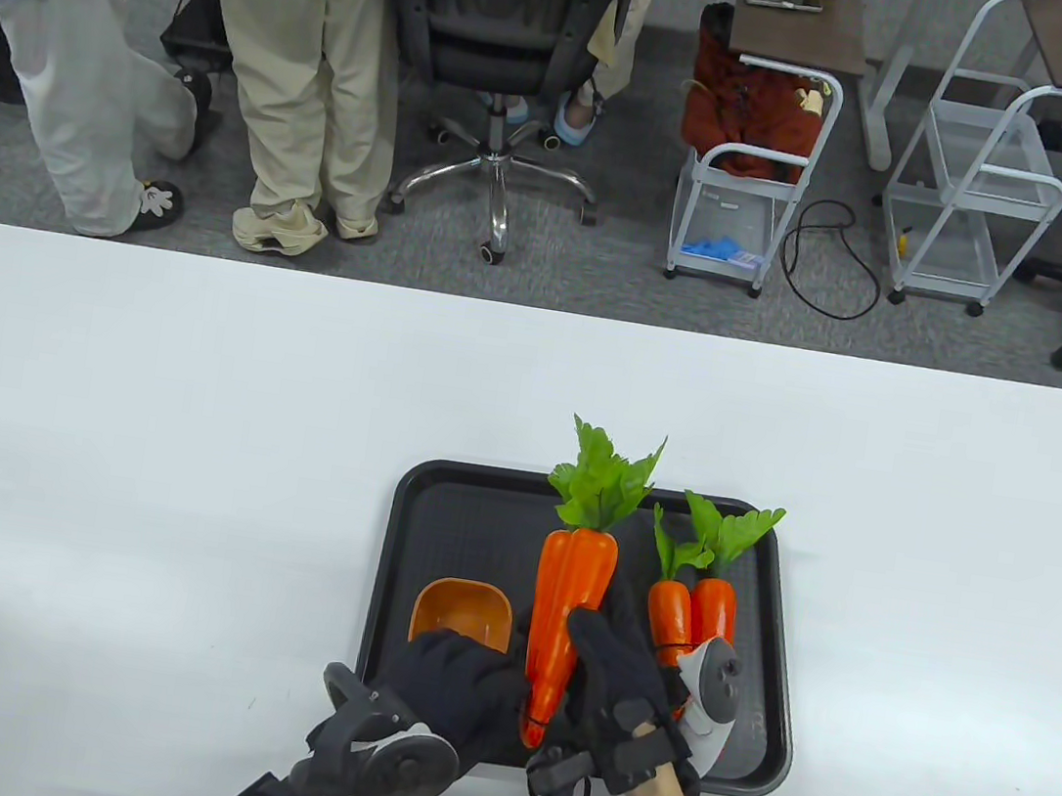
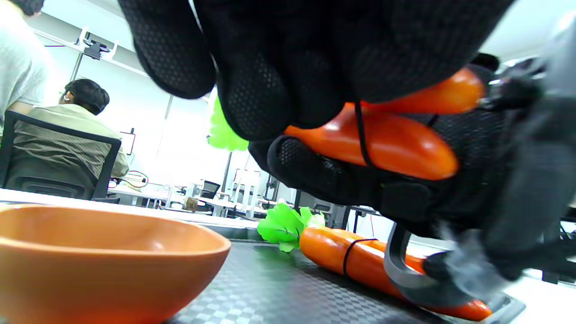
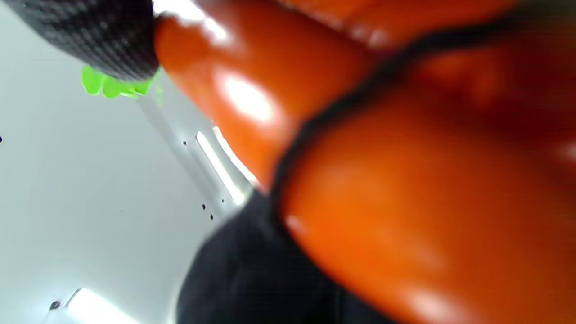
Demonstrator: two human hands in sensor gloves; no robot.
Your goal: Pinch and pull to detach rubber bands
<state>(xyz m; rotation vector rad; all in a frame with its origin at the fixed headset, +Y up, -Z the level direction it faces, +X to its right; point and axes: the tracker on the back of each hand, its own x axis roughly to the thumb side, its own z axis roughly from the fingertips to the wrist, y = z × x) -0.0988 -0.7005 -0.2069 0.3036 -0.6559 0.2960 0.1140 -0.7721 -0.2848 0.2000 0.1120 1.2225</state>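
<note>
A bundle of large orange carrots [image 1: 568, 591] with green tops is held lifted over the black tray [image 1: 434, 523]. A black rubber band [image 1: 535, 718] circles its narrow end. My left hand [image 1: 491, 679] grips that end from the left. In the left wrist view its fingers [image 2: 270, 67] lie over the bundle [image 2: 391, 144] right at the band [image 2: 361, 135]. My right hand [image 1: 602, 665] holds the bundle from the right. The right wrist view shows the carrots [image 3: 405, 202] and band [image 3: 315, 121] close and blurred. A second, smaller bundle [image 1: 693, 613] lies on the tray, bound by its own band [image 2: 346, 256].
An orange bowl [image 1: 462, 610] sits in the tray's left half, just beyond my left hand, and also shows in the left wrist view [image 2: 103, 256]. The tray lies on a white table [image 1: 137, 461]. People and an office chair stand beyond the table's far edge.
</note>
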